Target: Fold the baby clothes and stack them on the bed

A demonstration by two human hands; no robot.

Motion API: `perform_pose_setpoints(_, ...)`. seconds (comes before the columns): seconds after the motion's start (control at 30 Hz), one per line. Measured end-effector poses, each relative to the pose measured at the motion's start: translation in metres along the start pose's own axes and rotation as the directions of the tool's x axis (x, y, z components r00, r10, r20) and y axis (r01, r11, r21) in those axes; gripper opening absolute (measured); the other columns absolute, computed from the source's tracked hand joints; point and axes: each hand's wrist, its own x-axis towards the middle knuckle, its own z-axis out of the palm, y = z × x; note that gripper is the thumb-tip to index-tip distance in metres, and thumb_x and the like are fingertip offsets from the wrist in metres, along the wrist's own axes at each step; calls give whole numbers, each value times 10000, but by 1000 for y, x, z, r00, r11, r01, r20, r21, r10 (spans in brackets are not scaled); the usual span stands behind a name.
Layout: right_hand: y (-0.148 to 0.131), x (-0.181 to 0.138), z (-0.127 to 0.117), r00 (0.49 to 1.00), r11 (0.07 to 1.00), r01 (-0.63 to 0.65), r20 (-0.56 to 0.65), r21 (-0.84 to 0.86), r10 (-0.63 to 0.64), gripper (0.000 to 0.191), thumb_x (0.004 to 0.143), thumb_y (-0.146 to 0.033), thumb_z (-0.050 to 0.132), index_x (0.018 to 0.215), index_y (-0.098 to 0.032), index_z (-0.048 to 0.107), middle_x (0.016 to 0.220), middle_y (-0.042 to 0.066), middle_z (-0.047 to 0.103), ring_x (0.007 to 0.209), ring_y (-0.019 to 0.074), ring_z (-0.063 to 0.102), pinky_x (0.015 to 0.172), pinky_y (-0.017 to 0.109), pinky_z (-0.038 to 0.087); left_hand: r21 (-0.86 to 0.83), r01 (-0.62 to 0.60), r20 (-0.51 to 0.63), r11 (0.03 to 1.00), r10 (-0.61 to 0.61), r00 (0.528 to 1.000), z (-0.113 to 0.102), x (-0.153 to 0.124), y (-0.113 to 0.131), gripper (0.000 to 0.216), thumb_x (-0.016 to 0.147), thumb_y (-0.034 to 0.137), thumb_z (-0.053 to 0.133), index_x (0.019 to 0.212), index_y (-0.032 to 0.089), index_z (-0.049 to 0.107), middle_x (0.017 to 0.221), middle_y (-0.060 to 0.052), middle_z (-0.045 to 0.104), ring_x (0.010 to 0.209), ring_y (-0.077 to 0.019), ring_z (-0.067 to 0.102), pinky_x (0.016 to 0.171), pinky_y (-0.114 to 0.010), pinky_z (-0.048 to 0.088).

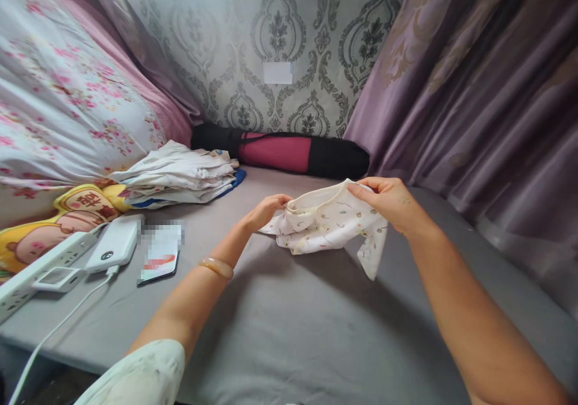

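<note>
Obs.: a small baby garment (329, 224), white with tiny prints and cream binding at the edge, is held up just above the grey bedsheet (289, 333), about mid-bed. It is crumpled, and one corner hangs down on the right.

Left hand (266, 209): fingers pinched closed on the garment's left edge, with a bangle (217, 266) on that wrist. Right hand (391, 203): thumb and fingers closed on the bound upper edge at the right. Both hands grip the cloth — neither is open.

Handling (judgement): thin knit, very light, wholly limp. It will sag and bunch wherever it is unsupported. It is not fragile and not slippery, so a light pinch is enough. The bound edge and the seams look like the firmest places to hold; two spread points keep it flat.

Surroundings: a stack of folded clothes (180, 179) lies well to the left. A power bank (115, 245), a phone (158, 257) and a power strip (40, 266) sit near the bed's left edge. A rolled mat (289, 152) lies against the wall.
</note>
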Motion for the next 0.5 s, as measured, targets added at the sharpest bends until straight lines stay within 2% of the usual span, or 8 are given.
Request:
perform_pose_setpoints(0.07,4,0,-2,1000,999,-19,-6,27,19,489,626,-634,778,822,-186,746,683,42,710,507,143,598,420,228,454,69,16,6,998,-16,1000,0,-2,-3,315,618,258,591,896,181,717,921,-32,715,943,-229,609,885,-331,441)
perform_pose_setpoints(0.13,8,1,-3,999,999,-32,-7,45,32,492,624,-638,775,823,-189,744,696,44,717,513,151,607,427,237,465,114,17,18,993,-19,1000,2,-6,-3,350,622,238,635,961,195,707,971,-23,709,963,-224,610,886,-323,445)
perform_pose_setpoints(0.27,14,0,-7,998,996,-62,-22,71,64,467,623,-621,782,790,-188,734,691,44,716,511,159,614,435,248,469,82,-2,26,997,0,1000,9,-9,0,374,670,334,745,1015,202,688,1013,-36,697,930,-203,624,845,-303,466)
perform_pose_setpoints(0.5,24,-7,-17,993,991,-96,-58,90,101,457,604,-611,795,777,-194,723,645,17,693,486,137,578,422,232,419,135,-68,-108,988,83,991,12,-9,17,399,660,446,798,956,198,697,859,-10,683,778,-161,613,710,-256,462)
